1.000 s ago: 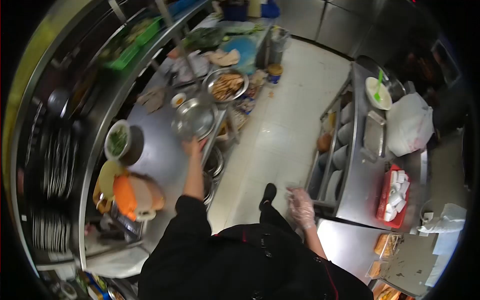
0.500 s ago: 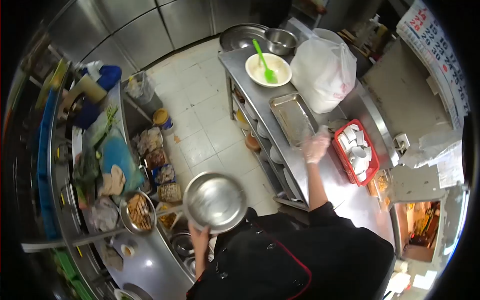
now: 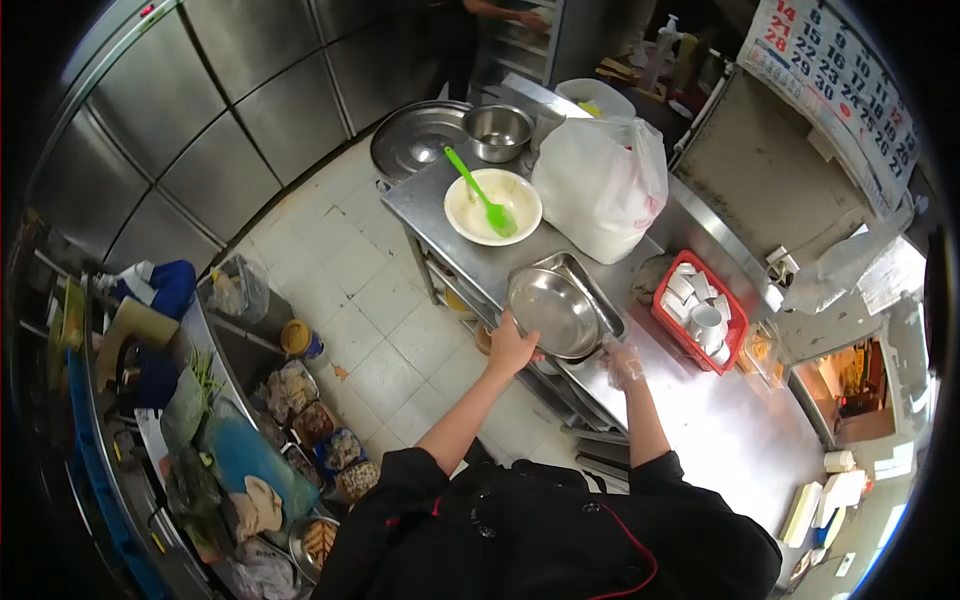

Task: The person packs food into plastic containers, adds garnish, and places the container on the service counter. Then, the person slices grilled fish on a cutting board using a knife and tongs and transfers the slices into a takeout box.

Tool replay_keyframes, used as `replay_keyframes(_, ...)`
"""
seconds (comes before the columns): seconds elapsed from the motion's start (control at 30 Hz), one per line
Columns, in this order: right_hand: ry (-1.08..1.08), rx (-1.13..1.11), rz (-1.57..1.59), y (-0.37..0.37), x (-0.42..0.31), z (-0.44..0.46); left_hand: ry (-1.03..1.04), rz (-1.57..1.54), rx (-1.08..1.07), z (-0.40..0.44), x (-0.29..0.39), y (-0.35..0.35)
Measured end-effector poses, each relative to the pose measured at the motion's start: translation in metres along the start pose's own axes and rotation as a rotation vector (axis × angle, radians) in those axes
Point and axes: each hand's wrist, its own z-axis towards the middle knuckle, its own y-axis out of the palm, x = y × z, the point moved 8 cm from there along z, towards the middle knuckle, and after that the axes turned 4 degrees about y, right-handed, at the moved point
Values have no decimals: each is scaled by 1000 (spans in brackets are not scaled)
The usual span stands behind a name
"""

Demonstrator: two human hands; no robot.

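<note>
A worker in a black jacket with red trim [image 3: 560,535] holds a round metal bowl [image 3: 553,313] above a steel bench [image 3: 700,425] in a kitchen. The bare left hand [image 3: 512,350] grips the bowl at its near left side, thumb over the rim. The right hand [image 3: 625,365], in a clear plastic glove, is slightly curled beside the bowl's right edge, at the near end of a rectangular metal tray [image 3: 592,284]; whether it grips either one cannot be told. The bowl, its inside facing up, overlaps much of the tray in this view.

Beyond them on the bench, a green spatula [image 3: 491,208] leans in a cream-coloured bowl [image 3: 521,218], beside a bulging white plastic bag [image 3: 600,190]. A deep steel pot [image 3: 497,134] and a broad round metal piece [image 3: 410,145] sit at the far end. To the right, a red basket [image 3: 738,335] holds white cups [image 3: 706,317], near a clear container of orange-coloured food [image 3: 762,350].

A yellow-lidded tub [image 3: 298,338] stands on the tiled floor [image 3: 375,330] at left. Another person [image 3: 455,45], partly visible, reaches toward a rack [image 3: 525,40] in the background.
</note>
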Motion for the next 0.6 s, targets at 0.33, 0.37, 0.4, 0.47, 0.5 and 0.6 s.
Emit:
replay_keyframes(0.33, 50, -202, 158, 28, -31, -42, 146, -362, 146, -67, 55, -138)
replay_keyframes(0.37, -19, -314, 334, 35, -57, -54, 206, -367, 269, -72, 65, -172)
replay_keyframes(0.4, -92, -427, 507, 43, -104, -76, 267, -373, 395, -75, 71, -206)
replay_keyframes(0.47, -343, -711, 584, 60, -193, -93, 317, -372, 571, -68, 52, -266)
replay_keyframes(0.5, -331, -768, 529, 66, -228, -84, 300, -375, 627, -63, 37, -288)
replay_keyframes(0.6, -176, -764, 410, 69, -323, -25, 181, -391, 780, -48, -21, -339)
